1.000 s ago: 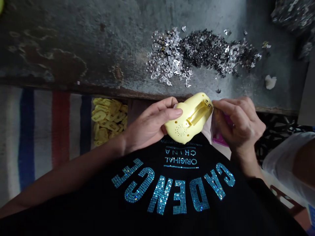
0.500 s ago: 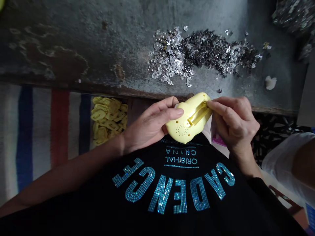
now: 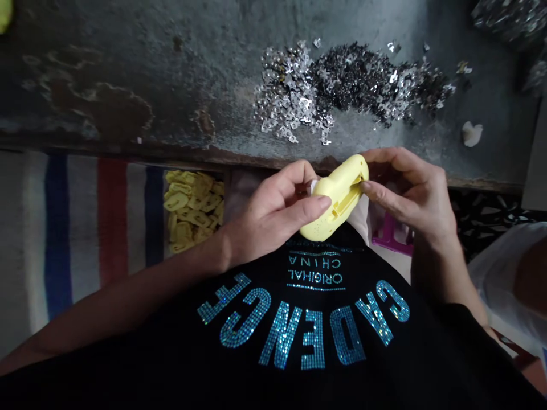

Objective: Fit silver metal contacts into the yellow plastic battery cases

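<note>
Yellow shell [image 3: 337,196]: in the head view, held in the air just off the near edge of the tabletop, between both hands; tilted, with upper end towards the right.
Recess [image 3: 347,202]: long and open along the visible face, with small holes dotted near the lower end.
Left hand [image 3: 284,205]: closed round the shell's left side, thumb pressed on the face, fingers bent behind and partly hidden.
Right hand [image 3: 410,191]: pinching the shell's upper right end, thumb at the end of the recess, index finger along the far side; too small to tell whether anything lies under the thumb.
Tabletop [image 3: 231,68]: dark grey, worn, with rust-brown patches.
Metal pieces [image 3: 354,80]: small, flat and silvery, heaped beyond the hands, with a few strays around the heap.
White lump [image 3: 472,134]: lying to the right of the heap.
Clear bag [image 3: 508,20]: crumpled, in the far right corner.
Yellow parts [image 3: 194,210]: piled below the tabletop's edge, left of the hands, beside striped cloth [image 3: 111,219] in blue, red and white.
Magenta part [image 3: 391,236]: below the right hand, partly covered.
Black shirt [image 3: 325,341]: filling the bottom, lettered in glittering blue.
</note>
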A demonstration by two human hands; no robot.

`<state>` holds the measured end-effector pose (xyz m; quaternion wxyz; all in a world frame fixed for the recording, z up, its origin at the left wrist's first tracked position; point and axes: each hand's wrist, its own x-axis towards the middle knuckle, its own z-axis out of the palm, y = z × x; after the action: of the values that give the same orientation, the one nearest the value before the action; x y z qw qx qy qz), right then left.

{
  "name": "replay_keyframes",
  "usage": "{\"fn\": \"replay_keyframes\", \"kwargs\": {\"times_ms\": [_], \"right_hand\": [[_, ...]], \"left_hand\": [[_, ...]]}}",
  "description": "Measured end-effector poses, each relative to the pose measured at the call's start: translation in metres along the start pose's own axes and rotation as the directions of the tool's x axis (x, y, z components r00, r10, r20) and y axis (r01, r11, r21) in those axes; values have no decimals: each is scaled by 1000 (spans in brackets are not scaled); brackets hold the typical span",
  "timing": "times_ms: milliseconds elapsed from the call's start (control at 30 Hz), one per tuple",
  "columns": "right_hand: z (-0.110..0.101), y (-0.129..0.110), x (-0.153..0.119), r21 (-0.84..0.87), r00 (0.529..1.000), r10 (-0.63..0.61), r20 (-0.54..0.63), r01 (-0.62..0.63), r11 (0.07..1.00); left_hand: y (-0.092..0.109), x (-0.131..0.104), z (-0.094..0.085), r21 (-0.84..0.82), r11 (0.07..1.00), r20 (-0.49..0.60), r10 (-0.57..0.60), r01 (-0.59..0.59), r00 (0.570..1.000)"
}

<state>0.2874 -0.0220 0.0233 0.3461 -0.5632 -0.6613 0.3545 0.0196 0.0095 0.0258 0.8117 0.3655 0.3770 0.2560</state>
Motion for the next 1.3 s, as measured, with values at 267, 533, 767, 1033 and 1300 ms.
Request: {"fn": "replay_keyframes", "kwargs": {"times_ms": [267,533,767,1033,1300], "right_hand": [[13,21,-9,218,986,-89,-143,119,969],[41,42,-34,-126,801,-396,-449,382,916],[35,46,-36,-191,758,-489,-431,453,871],[46,43,-38,-130,766,-393,-509,383,915],[78,29,-33,289,863,48,-503,116,950]], "left_hand": [[-2,-7,-1,281,911,227,242,-301,943],[2,2,-5,596,646,478,191,-477,857],[5,2,-1,576,625,537,196,-526,821],[0,2,-10,500,647,511,316,-576,799],[-16,-6,-21,383,774,185,471,-505,863]]}}
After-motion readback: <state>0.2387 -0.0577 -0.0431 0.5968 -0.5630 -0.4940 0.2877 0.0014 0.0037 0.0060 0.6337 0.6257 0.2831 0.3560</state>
